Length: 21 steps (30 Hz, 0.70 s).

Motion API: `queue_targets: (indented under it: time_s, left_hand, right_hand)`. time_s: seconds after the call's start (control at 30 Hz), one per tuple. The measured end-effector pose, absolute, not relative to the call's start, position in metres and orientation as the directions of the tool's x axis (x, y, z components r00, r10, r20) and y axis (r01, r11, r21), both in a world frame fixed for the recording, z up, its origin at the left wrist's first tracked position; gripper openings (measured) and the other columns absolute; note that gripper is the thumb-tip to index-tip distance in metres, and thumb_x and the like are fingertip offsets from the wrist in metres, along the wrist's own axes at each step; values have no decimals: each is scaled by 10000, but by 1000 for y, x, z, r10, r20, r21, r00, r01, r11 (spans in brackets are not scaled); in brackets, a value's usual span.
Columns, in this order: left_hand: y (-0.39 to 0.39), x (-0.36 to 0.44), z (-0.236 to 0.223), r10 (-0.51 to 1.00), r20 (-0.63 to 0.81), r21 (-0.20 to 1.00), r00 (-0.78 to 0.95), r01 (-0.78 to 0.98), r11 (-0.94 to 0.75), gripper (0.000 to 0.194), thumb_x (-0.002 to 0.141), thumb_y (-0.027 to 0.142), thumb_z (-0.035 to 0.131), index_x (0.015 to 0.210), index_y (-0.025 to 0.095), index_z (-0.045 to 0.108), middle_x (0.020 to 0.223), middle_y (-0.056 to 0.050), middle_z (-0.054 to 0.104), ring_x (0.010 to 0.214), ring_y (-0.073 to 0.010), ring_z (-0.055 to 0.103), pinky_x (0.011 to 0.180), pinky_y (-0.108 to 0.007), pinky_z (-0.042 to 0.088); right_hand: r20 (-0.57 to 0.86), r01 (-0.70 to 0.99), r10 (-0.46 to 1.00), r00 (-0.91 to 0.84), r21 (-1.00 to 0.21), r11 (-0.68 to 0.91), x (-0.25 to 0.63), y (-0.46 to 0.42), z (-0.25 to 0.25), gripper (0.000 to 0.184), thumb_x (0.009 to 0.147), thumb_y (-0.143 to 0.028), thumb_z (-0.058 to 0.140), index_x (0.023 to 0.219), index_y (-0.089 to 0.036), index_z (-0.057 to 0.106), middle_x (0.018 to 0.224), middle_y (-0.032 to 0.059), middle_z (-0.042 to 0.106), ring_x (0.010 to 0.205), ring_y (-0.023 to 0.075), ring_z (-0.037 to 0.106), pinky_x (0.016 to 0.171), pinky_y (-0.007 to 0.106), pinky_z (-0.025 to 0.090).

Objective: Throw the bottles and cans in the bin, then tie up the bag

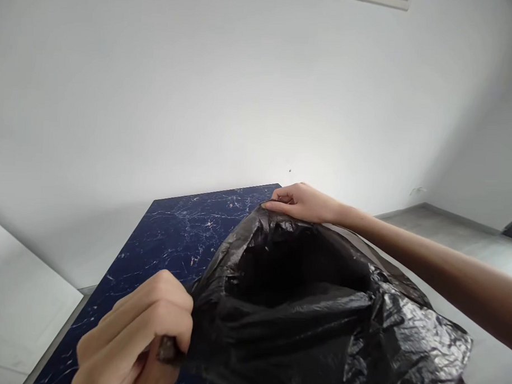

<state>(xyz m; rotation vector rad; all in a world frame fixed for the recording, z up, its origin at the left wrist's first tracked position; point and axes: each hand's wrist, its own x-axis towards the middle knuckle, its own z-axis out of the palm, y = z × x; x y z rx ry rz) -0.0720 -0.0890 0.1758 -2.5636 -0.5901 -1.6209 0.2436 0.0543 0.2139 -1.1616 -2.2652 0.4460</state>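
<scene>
A black plastic garbage bag (301,339) is stretched between my two hands, its mouth gaping toward me and its inside dark. My left hand (144,328), at the lower left, is closed in a fist around the bag's near left edge, and a bit of bunched film shows by the fingers. Farther off, my right hand (300,202) pinches the far rim between thumb and fingers. The right forearm passes above the bag's right side. Wrinkled, shiny film hangs down to the lower right, and the bag's bottom is out of view.
Beneath and behind the bag stands a dark blue marble-patterned table (174,234), close to a white wall (243,91). A white panel (21,301) is at the left. Grey floor (460,238) shows at the right, with a short wire (418,191) at the wall.
</scene>
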Motion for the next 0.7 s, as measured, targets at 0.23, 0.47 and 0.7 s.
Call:
queue_targets:
  time_s: [0.23, 0.47, 0.7]
  left_hand:
    - [-80, -67, 161, 452, 803, 303, 389, 386, -871, 381, 954, -98, 390, 762, 227, 437, 657, 34, 461, 581, -106, 463, 519, -246, 364]
    - [-87, -83, 130, 472, 681, 275, 561, 401, -874, 391, 937, -112, 460, 905, 243, 623, 991, -64, 707, 1093, -228, 650, 849, -329, 576]
    - [-115, -93, 124, 540, 774, 306, 330, 551, -776, 152, 1006, 152, 567, 1050, 261, 663, 1131, -89, 726, 1101, -275, 724, 853, -378, 657]
  right_hand:
    - [96, 505, 721, -686, -651, 567, 249, 71, 176, 333, 977, -517, 644, 794, -242, 601, 821, 25, 705, 741, 178, 620, 716, 336, 509]
    - [68, 570, 787, -613, -652, 500, 289, 40, 181, 323, 925, -537, 688, 1050, -242, 732, 1142, 98, 810, 1022, 292, 744, 932, 454, 592]
    - [496, 633, 858, -130, -625, 457, 316, -55, 225, 386, 1016, -650, 663, 1113, -291, 770, 1073, 84, 778, 1002, 278, 742, 881, 408, 637]
